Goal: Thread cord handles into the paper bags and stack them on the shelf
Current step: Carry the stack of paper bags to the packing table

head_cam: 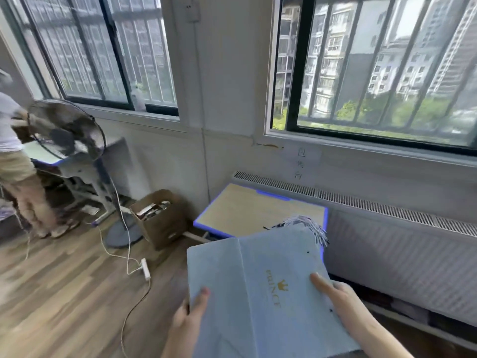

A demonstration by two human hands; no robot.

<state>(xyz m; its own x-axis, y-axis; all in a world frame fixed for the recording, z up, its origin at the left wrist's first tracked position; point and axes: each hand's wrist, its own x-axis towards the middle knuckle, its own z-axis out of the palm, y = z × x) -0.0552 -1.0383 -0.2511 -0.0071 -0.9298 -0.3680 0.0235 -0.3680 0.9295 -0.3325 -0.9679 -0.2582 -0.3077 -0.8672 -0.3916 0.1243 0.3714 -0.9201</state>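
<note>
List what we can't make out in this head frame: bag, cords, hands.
- Paper bag: near end cut off by the frame's bottom edge.
- Cord bundle: mostly hidden behind the bag's far edge, so the count is unreadable.
- Left hand, right hand: only the thumbs show on the bag; the fingers are hidden beneath it.
- Cardboard box: contents blurred.
- Person at left: cut off by the frame edge, blurred.

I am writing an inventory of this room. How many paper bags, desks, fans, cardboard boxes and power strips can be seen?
paper bag: 1, gripped by the left hand and the right hand
desks: 2, the near desk and the far desk
fan: 1
cardboard box: 1
power strip: 1
Total: 6
</note>
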